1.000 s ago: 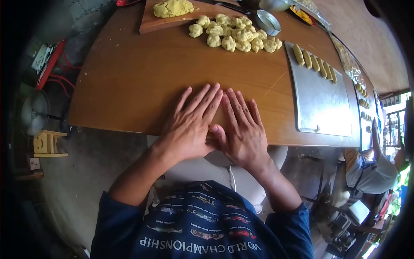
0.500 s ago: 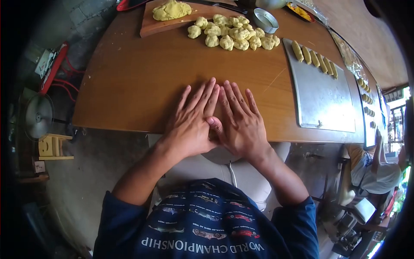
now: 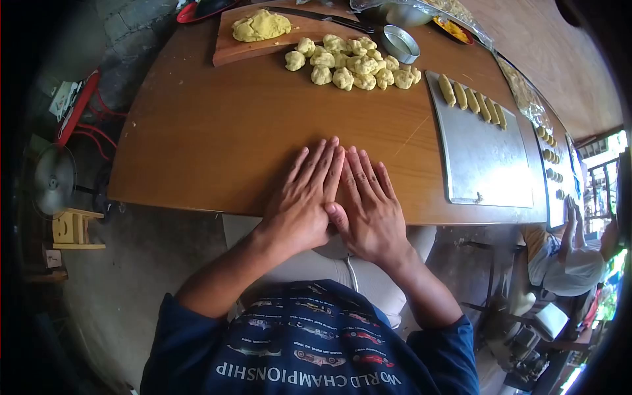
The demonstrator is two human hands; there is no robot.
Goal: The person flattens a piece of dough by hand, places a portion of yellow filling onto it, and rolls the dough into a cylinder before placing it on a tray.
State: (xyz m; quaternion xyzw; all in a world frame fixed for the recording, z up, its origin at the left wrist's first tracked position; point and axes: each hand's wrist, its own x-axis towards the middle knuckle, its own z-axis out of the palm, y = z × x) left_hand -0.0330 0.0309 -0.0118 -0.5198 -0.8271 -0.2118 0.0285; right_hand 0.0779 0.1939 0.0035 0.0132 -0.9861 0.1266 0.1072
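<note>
My left hand [image 3: 304, 197] lies palm down at the front edge of the wooden table [image 3: 197, 151], its fingers stretched forward. Beside it my right hand [image 3: 370, 204] lies flat in the same way, with the thumbs overlapping. Whatever may be under the palms is hidden. Beyond my fingertips sits a cluster of yellow dough lumps [image 3: 342, 78]. To the right, a metal baking tray [image 3: 484, 161] carries a row of several dough rolls [image 3: 474, 100] along its far side.
A larger dough mass [image 3: 261, 26] rests on a wooden board [image 3: 227, 52], near a knife [image 3: 329, 18]. A round metal tin [image 3: 400, 45] stands behind the lumps. Another tray holds small dough pieces [image 3: 552, 157]. A co-worker [image 3: 569, 263] sits at the right; a fan [image 3: 54, 179] stands left.
Both hands have slid slightly back toward me, still flat, and their fingers lie closer together. The view has shifted a little. The co-worker's hands now show, held up together.
</note>
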